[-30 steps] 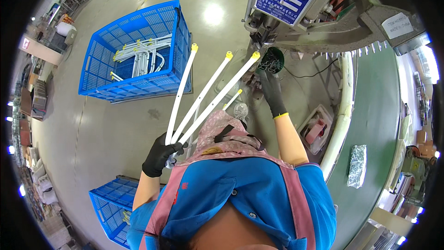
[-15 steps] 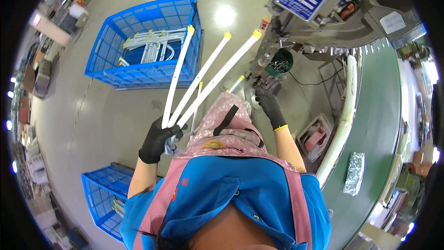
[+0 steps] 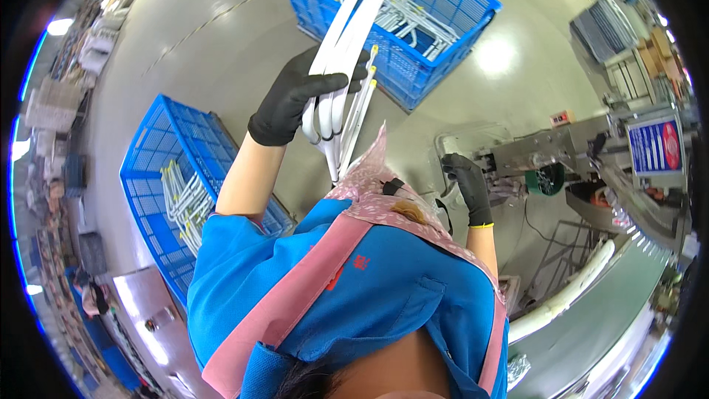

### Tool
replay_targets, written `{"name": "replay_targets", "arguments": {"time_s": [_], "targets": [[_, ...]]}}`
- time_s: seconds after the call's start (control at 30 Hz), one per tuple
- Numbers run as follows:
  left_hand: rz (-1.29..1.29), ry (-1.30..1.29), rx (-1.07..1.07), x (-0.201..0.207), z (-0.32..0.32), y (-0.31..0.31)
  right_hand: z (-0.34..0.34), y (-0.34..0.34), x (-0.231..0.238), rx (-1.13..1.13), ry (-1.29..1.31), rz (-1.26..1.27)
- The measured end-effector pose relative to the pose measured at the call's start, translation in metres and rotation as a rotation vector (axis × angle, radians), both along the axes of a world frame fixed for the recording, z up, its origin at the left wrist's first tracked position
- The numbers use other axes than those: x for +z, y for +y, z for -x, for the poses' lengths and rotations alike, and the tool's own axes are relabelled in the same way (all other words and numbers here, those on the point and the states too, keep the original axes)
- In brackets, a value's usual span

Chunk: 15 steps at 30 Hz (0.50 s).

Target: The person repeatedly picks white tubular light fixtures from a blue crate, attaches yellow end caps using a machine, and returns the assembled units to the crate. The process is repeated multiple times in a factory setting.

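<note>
My left hand point(image 3: 306, 96), in a black glove, is closed around a bundle of white tubes point(image 3: 357, 26). The tubes are long and slim, with yellow tips at the far end, and reach up over a blue crate. Below the hand their grey, bent lower ends come together near my apron. A few more yellow-tipped white tubes point(image 3: 360, 114) stand beside the bundle, close to my fingers. My right hand point(image 3: 469, 185), also black-gloved, is apart from the tubes, near the machine point(image 3: 532, 151) on the right. Its fingers are loosely bent, and I see nothing in them.
The far blue crate point(image 3: 417, 66) holds several white tube frames point(image 3: 413, 18). Another blue crate point(image 3: 166, 199) at my left holds more frames point(image 3: 185, 203). A green bin point(image 3: 545, 179) sits by the machine. A green-topped table point(image 3: 591, 325) with a white padded edge point(image 3: 569, 292) lies lower right.
My view has swung left, so the crates and machine appear further right. My left hand has risen with the tubes, now gathered closer together. My right hand stays near the machine.
</note>
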State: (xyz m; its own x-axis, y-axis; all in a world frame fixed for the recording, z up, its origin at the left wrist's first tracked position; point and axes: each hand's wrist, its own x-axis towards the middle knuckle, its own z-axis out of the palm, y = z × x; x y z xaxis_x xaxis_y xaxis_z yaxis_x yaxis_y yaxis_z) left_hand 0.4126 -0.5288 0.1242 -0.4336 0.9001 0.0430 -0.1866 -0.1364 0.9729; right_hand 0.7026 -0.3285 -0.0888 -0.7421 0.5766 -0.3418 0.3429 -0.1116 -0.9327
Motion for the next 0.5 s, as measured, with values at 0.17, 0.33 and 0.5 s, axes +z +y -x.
{"name": "replay_targets", "arguments": {"time_s": [0.17, 0.33, 0.5], "targets": [[-0.14, 0.007, 0.236, 0.025, 0.011, -0.033, 0.093, -0.032, 0.045, 0.388, 0.152, 0.023], [-0.251, -0.019, 0.406, 0.047, 0.031, -0.105, 0.226, -0.134, 0.096, 0.974, 0.401, 0.093], [-0.566, -0.193, 0.535, 0.067, 0.08, -0.224, 0.297, -0.265, 0.138, 1.267, 0.162, 0.411]]}}
